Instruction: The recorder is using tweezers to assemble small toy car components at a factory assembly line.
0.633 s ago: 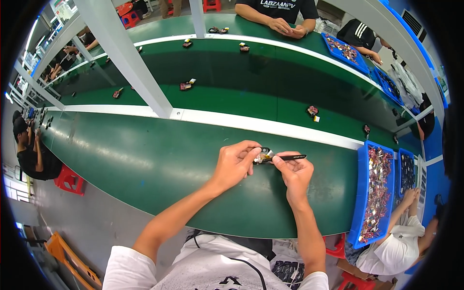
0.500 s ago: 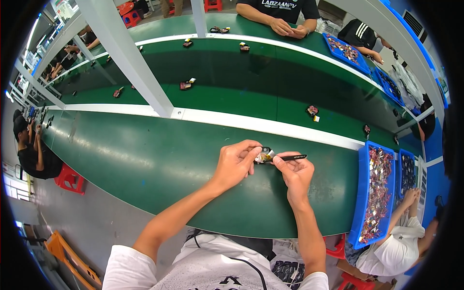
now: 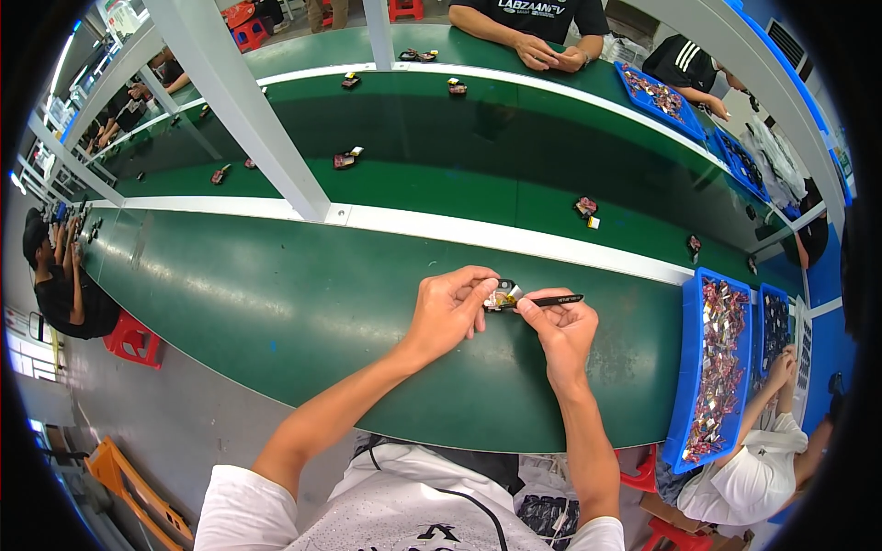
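My left hand point(image 3: 452, 308) pinches a small black electronic housing point(image 3: 503, 284) between thumb and fingers, over the green bench. Inside the housing lie shiny, whitish parts with a bit of yellow. In my right hand point(image 3: 562, 329) is a pair of slim black tweezers point(image 3: 557, 300), held like a pen, with the back end pointing right. Its tips reach toward the inside of the housing; fingers partly hide them, so contact is unclear.
Beyond a white rail point(image 3: 413, 225) runs a green conveyor belt point(image 3: 441, 188) carrying small assemblies such as this one point(image 3: 586, 208). To my right stands a blue tray point(image 3: 689, 367) heaped with small reddish parts. Grey posts point(image 3: 241, 110) rise at left. Co-workers sit around.
The assemblies on the belt have shifted slightly to the left. My hands, the housing and the tweezers stay almost where they were. A co-worker's hands at right moved up a little.
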`<state>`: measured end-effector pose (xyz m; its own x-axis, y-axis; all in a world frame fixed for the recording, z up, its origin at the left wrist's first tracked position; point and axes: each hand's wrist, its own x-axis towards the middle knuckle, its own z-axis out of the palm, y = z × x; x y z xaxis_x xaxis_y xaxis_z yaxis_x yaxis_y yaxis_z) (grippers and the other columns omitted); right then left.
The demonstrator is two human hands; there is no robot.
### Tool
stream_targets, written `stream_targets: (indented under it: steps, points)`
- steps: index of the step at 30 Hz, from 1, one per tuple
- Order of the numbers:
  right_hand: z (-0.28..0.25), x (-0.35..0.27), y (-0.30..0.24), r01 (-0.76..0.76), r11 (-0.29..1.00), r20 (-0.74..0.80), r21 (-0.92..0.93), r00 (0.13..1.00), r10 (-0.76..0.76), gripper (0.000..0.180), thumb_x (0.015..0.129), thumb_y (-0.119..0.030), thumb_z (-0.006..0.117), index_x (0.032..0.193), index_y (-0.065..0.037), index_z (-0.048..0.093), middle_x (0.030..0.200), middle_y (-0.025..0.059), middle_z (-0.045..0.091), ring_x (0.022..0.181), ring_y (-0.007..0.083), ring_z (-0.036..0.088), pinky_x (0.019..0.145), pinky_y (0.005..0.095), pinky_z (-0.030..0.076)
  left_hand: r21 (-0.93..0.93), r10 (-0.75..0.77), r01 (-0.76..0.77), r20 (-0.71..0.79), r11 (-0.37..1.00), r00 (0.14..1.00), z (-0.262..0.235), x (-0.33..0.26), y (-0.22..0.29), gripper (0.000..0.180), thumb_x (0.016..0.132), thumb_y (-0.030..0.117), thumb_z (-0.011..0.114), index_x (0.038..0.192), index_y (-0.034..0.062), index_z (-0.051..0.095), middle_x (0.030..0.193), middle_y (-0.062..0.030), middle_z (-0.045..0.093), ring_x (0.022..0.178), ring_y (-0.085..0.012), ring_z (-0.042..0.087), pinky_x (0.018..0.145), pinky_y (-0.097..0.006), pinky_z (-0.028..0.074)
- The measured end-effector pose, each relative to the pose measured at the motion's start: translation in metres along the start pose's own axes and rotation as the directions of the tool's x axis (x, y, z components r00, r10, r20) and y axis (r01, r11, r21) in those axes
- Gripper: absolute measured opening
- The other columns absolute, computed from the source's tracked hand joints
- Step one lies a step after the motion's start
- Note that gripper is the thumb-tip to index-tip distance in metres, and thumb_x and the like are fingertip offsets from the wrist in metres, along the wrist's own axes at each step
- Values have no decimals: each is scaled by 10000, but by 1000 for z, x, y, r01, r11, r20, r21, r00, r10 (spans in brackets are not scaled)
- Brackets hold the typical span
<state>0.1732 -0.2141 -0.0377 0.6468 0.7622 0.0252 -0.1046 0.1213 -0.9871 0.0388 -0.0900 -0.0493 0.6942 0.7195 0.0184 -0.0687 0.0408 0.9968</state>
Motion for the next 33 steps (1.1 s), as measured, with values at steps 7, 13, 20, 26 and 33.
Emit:
stream_targets:
  steps: [7, 13, 20, 26, 33]
  points:
    - [0, 1, 5, 94, 995, -12, -35, 995, -94, 84, 853, 53, 760, 926, 52, 718, 816, 46, 702, 596, 11, 505, 523, 177, 365, -83, -70, 73, 47, 994, 996, -5, 3, -6, 254, 1023, 142, 606, 1116, -87, 664, 804, -99, 675, 543, -123, 632, 423, -227, 475]
    - [0, -1, 5, 241, 962, -36, -131, 968, -247, 96, 826, 33, 796, 897, 35, 732, 789, 32, 704, 561, -1, 455, 497, 174, 318, -181, -112, 139, 150, 974, 982, -9, 7, -6, 303, 1043, 189, 578, 1132, -89, 659, 827, -112, 672, 543, -145, 642, 414, -238, 493]
    - [-1, -1, 6, 366, 892, 31, -265, 928, -372, 85, 804, 11, 821, 860, 1, 758, 793, 32, 726, 515, 11, 435, 472, 191, 304, -215, -93, 132, 183, 968, 979, -10, 6, -7, 303, 1049, 183, 565, 1143, -88, 664, 847, -111, 651, 545, -153, 644, 407, -236, 503]
    - [-1, -2, 7, 368, 885, 39, -284, 927, -373, 99, 790, 7, 832, 860, -18, 768, 777, 24, 729, 505, 17, 431, 464, 201, 299, -222, -66, 108, 187, 969, 980, -10, 5, -8, 290, 1053, 166, 554, 1153, -79, 672, 839, -118, 668, 553, -151, 649, 414, -232, 508]
    - [1, -2, 7, 415, 858, 45, -302, 905, -422, 99, 783, 12, 835, 848, -27, 771, 781, 22, 735, 504, 19, 426, 455, 203, 292, -217, -52, 95, 198, 971, 979, -10, 5, -8, 320, 1061, 179, 536, 1215, -73, 661, 905, -151, 701, 594, -160, 669, 438, -241, 528]
